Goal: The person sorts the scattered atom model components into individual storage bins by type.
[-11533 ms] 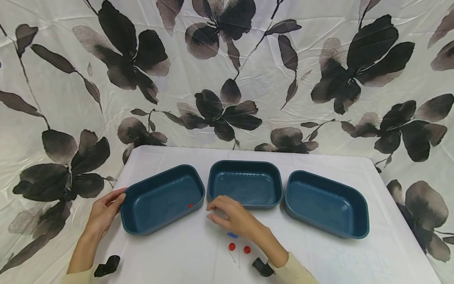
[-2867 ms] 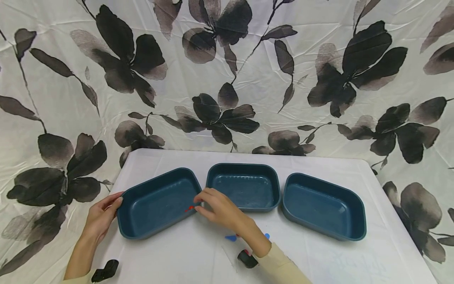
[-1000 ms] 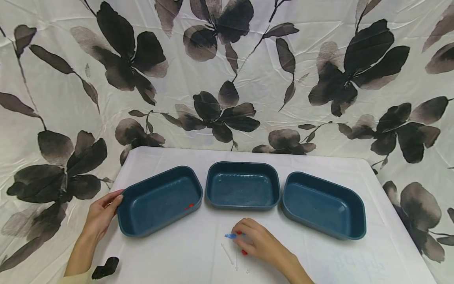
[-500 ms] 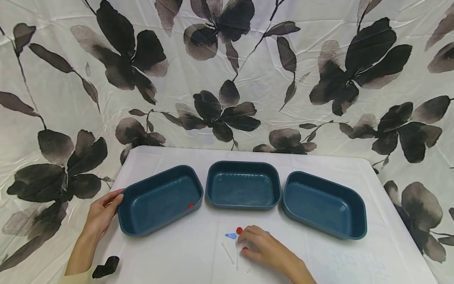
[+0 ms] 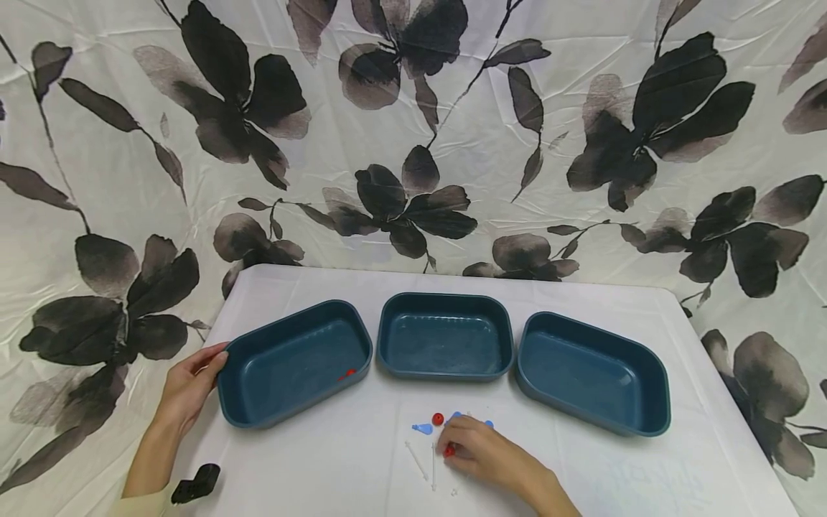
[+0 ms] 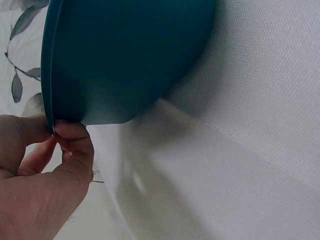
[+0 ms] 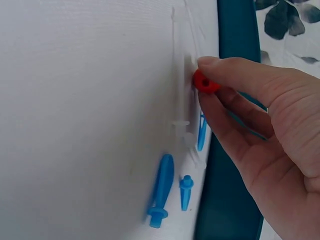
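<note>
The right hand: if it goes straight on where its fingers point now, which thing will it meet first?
Probably the nearest thin white stick, lying just beyond the right hand and its pinched red bead in the head view; height is unclear, so the hand could pass above.

White table beneath three teal trays, blue pieces, thin clear rods and a loose red bead.

Three teal trays; at least three red beads, three blue pieces and two pale sticks
</note>
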`<move>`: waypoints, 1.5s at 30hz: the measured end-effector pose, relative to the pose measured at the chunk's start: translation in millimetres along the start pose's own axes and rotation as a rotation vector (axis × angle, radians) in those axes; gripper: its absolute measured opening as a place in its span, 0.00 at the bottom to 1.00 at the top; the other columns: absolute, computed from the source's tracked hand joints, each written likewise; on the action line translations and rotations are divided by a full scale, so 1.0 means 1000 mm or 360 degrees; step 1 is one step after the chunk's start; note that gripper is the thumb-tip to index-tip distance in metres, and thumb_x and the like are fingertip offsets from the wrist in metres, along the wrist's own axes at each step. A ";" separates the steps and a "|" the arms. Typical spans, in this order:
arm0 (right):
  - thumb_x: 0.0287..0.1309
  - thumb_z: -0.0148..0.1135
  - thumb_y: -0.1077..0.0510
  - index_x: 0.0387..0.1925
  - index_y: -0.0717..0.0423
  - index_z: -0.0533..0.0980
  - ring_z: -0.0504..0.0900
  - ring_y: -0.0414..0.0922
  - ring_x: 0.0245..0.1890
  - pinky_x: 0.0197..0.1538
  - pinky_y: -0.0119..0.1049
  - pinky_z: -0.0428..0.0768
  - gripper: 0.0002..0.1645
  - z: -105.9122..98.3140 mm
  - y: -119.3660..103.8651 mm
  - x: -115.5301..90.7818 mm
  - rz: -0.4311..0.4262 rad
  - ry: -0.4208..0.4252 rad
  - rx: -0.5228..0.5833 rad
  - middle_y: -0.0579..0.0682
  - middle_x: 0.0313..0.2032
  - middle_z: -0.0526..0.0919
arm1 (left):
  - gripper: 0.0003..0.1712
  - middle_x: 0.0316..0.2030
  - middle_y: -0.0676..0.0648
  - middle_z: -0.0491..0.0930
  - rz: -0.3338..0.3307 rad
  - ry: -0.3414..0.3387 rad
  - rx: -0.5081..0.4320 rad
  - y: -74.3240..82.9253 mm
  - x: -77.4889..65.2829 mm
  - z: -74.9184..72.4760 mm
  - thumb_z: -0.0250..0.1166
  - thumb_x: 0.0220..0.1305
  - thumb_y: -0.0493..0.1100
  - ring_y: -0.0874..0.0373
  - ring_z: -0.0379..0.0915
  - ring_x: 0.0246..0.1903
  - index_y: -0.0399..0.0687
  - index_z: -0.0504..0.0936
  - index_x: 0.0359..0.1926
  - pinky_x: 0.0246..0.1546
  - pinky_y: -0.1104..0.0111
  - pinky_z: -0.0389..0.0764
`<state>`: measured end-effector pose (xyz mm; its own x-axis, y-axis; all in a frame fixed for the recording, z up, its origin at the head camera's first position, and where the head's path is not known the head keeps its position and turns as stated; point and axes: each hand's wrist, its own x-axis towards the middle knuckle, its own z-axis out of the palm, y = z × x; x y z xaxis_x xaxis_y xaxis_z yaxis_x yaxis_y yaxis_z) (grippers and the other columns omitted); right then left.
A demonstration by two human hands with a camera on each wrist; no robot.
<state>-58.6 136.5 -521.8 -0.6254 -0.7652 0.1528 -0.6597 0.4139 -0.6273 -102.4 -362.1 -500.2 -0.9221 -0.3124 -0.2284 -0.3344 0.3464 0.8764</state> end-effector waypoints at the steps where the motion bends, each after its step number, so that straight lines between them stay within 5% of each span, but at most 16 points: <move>1: 0.62 0.71 0.67 0.39 0.51 0.81 0.76 0.36 0.42 0.49 0.26 0.78 0.09 -0.001 0.000 0.001 -0.0005 -0.0002 -0.0005 0.41 0.40 0.79 | 0.34 0.65 0.35 0.67 -0.0002 -0.0001 -0.0002 0.000 0.000 0.000 0.53 0.80 0.52 0.82 0.70 0.39 0.32 0.64 0.74 0.40 0.86 0.78; 23: 0.65 0.68 0.66 0.41 0.55 0.82 0.78 0.36 0.41 0.48 0.24 0.79 0.06 -0.018 -0.003 0.035 -0.0136 0.0107 0.0006 0.43 0.42 0.80 | 0.34 0.65 0.35 0.67 -0.0006 -0.0005 0.0011 -0.002 0.001 0.000 0.53 0.80 0.52 0.83 0.70 0.39 0.33 0.65 0.74 0.40 0.85 0.78; 45: 0.63 0.67 0.69 0.42 0.55 0.81 0.79 0.47 0.36 0.38 0.38 0.84 0.09 -0.022 -0.007 0.087 -0.0284 0.0307 0.0049 0.49 0.40 0.80 | 0.34 0.66 0.35 0.67 -0.0038 0.0010 0.0005 0.000 0.001 0.000 0.53 0.80 0.53 0.82 0.70 0.39 0.35 0.65 0.74 0.41 0.85 0.78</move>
<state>-117.7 77.8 -487.6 -0.5702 -0.7152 0.4042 -0.7555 0.2633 -0.5998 -103.4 -362.1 -500.4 -0.9125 -0.3264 -0.2466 -0.3571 0.3416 0.8694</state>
